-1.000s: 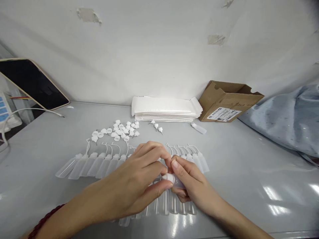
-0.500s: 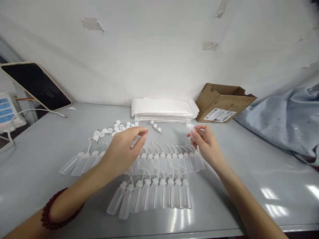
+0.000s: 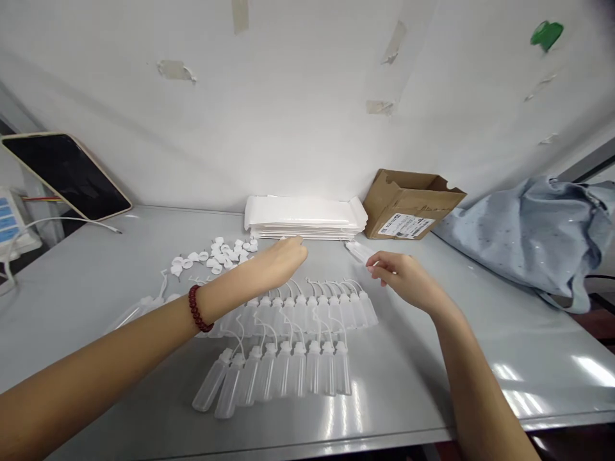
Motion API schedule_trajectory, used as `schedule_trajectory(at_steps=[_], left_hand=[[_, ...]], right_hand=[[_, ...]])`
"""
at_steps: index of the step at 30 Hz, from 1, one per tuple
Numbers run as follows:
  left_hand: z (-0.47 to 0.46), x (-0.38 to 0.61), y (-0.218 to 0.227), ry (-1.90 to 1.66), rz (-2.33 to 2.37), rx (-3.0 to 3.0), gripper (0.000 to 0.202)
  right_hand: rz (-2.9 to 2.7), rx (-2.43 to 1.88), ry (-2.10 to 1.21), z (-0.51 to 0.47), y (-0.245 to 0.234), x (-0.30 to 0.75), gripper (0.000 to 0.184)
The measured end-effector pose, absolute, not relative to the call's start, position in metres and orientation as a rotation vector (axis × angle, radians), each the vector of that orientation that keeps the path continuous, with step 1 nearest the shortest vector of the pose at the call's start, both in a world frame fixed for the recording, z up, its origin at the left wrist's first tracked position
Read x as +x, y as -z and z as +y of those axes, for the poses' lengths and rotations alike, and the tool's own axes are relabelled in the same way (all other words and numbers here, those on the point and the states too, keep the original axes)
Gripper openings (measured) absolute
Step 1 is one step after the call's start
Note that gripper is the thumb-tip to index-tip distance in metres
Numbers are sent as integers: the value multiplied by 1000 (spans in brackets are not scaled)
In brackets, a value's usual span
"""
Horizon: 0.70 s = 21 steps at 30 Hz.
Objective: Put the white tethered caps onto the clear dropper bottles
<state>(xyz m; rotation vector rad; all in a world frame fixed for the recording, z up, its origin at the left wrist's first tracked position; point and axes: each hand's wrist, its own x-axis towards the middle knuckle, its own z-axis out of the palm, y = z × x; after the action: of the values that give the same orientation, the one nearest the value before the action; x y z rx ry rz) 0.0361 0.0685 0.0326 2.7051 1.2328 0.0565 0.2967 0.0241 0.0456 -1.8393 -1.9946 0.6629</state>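
My right hand (image 3: 401,272) pinches the lower end of a translucent squeeze bottle (image 3: 358,251), tilted with its white top toward the stack of white packets. Over the table's middle is my left hand (image 3: 287,257), its fingers curled down and mostly hidden behind its back; what they hold, if anything, does not show. Beside its wrist lies a pile of small white needle-tip caps (image 3: 221,256). Under and in front of my left arm stretch rows of similar bottles with thin looped straps, a back row (image 3: 324,310) and a front row (image 3: 283,371).
Against the wall lie the stacked white packets (image 3: 305,214), with an open cardboard box (image 3: 413,205) to their right. A light blue bag (image 3: 523,230) rests at the right. On the left, a phone (image 3: 67,173) leans near a white cable (image 3: 72,219) and a power strip (image 3: 16,224).
My left hand has reached forward and right, over where a few separate caps lay. The bottle in my right hand now lies more sideways and shows more clearly. The view has shifted somewhat.
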Motion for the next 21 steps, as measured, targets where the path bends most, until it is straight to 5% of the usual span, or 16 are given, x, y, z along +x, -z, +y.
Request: schedule_trajectory(at_steps=[9, 21], left_hand=[[66, 39, -30, 261, 1366, 2661, 25], [68, 30, -14, -68, 1323, 2663, 18]], right_hand=[[-2204, -1879, -920, 10, -57, 299, 20], [-2334, -1901, -1047, 3, -55, 302, 50]])
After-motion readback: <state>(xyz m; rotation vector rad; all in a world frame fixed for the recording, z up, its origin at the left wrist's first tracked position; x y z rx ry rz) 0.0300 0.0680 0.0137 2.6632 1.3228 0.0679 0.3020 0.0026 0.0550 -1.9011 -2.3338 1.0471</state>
